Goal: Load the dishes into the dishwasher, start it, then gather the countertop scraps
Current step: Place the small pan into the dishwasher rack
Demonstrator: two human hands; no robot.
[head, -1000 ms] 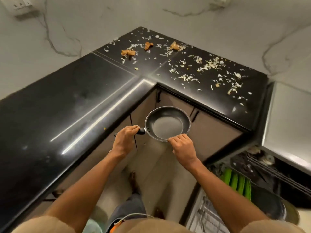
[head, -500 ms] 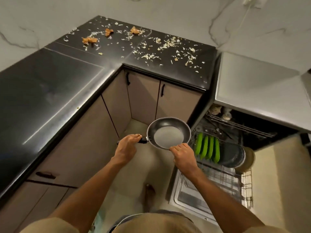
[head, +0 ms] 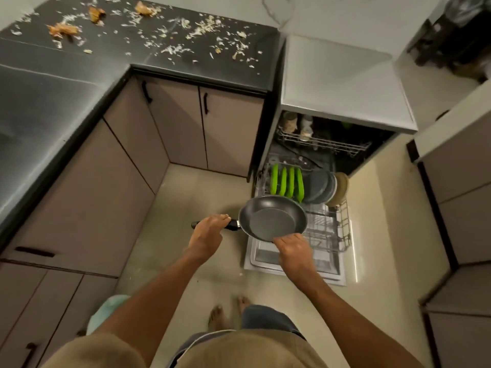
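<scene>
I hold a dark non-stick frying pan (head: pixel 273 217) level above the left front of the pulled-out lower rack (head: pixel 342 229) of the open dishwasher (head: pixel 345 102). My left hand (head: pixel 208 233) grips its black handle. My right hand (head: pixel 293 248) pinches the near rim. In the rack stand several green plates (head: pixel 287 181), dark grey plates (head: pixel 320 185) and a beige one (head: pixel 341 185). White and orange scraps (head: pixel 186 35) lie strewn over the black countertop (head: pixel 53 102) at the top left.
The upper rack (head: pixel 321 142) holds some small items at its left end. Beige cabinet doors (head: pixel 202 128) line the corner below the counter. Another cabinet (head: pixel 462 208) stands at the right. My bare feet (head: pixel 228 312) are on the tiled floor; a pale green object (head: pixel 106 312) sits lower left.
I have turned right from the counter corner toward the dishwasher, carrying the pan in both hands from in front of the cabinets to over the lower rack. The grip is unchanged.
</scene>
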